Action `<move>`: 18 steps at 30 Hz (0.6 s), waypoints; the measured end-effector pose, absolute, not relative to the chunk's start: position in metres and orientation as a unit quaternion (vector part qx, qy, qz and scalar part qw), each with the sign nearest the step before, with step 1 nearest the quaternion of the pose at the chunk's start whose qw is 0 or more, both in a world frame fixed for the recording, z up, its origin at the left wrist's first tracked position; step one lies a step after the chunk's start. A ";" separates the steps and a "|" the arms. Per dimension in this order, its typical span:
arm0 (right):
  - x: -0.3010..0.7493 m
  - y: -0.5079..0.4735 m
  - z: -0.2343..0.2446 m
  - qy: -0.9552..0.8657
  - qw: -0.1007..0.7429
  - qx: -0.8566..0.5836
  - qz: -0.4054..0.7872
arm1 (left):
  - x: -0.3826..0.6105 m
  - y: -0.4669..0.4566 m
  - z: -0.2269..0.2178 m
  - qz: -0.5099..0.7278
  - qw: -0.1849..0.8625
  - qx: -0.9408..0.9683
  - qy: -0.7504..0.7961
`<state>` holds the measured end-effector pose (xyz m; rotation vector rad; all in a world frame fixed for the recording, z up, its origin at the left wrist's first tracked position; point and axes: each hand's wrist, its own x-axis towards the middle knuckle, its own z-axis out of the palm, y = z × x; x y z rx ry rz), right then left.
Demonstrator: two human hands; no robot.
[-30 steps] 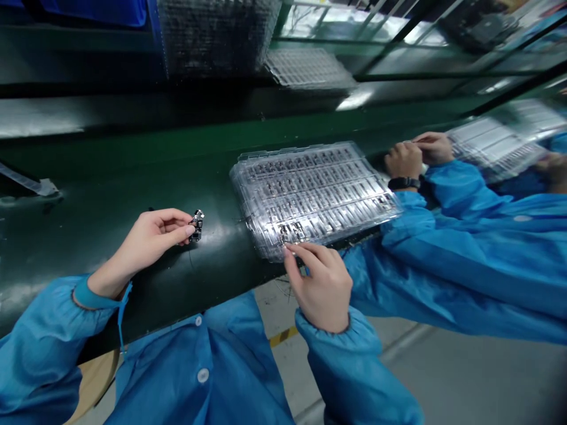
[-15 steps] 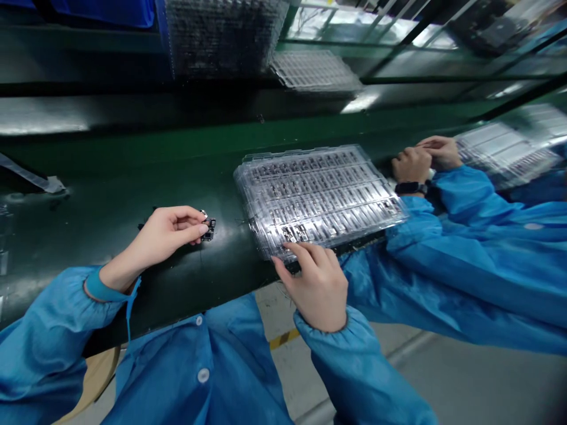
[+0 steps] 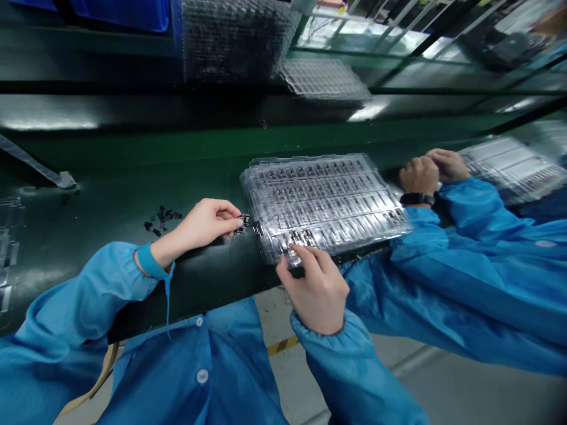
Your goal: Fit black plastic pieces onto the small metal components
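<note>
My left hand [image 3: 208, 223] is just left of the tray, thumb and fingers pinched on small black-and-silver electronic parts [image 3: 241, 223]. Under my right hand [image 3: 315, 289] is the near left corner of a clear plastic tray [image 3: 332, 200] with rows of narrow slots, stacked on others. My right thumb and index finger close around a small electronic part at that corner, partly hidden by the fingertips. Two dark parts [image 3: 302, 238] sit in slots just beyond them. Many slots in the far rows hold similar parts. Behind my left wrist lies a loose pile of small black parts [image 3: 163, 218].
On the right, a co-worker's hands [image 3: 432, 171] are beside another tray stack [image 3: 509, 162]. A shelf behind carries a tall tray stack [image 3: 234, 41], a clear tray [image 3: 325, 79] and a blue bin [image 3: 119, 13]. More clear plastic [image 3: 9, 236] lies at far left.
My left hand has moved right, carrying its parts to the tray's left edge and uncovering the loose pile. My right hand stays at the tray corner, where a part now shows between its fingertips.
</note>
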<state>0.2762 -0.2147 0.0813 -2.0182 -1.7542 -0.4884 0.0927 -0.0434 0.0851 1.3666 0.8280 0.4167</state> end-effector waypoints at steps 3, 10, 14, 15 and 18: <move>0.279 -0.214 0.087 -0.630 0.228 -0.719 -0.185 | 0.108 -0.040 0.079 0.181 0.690 0.590 0.379; 0.285 -0.212 0.096 -0.623 0.247 -0.710 -0.218 | 0.152 -0.026 0.069 0.196 0.698 0.546 0.420; 0.287 -0.212 0.099 -0.619 0.251 -0.712 -0.217 | 0.172 -0.019 0.062 0.201 0.685 0.540 0.447; 0.288 -0.212 0.099 -0.619 0.252 -0.712 -0.217 | 0.176 -0.018 0.061 0.205 0.679 0.541 0.451; 0.288 -0.212 0.101 -0.618 0.258 -0.710 -0.217 | 0.185 -0.015 0.059 0.212 0.650 0.561 0.467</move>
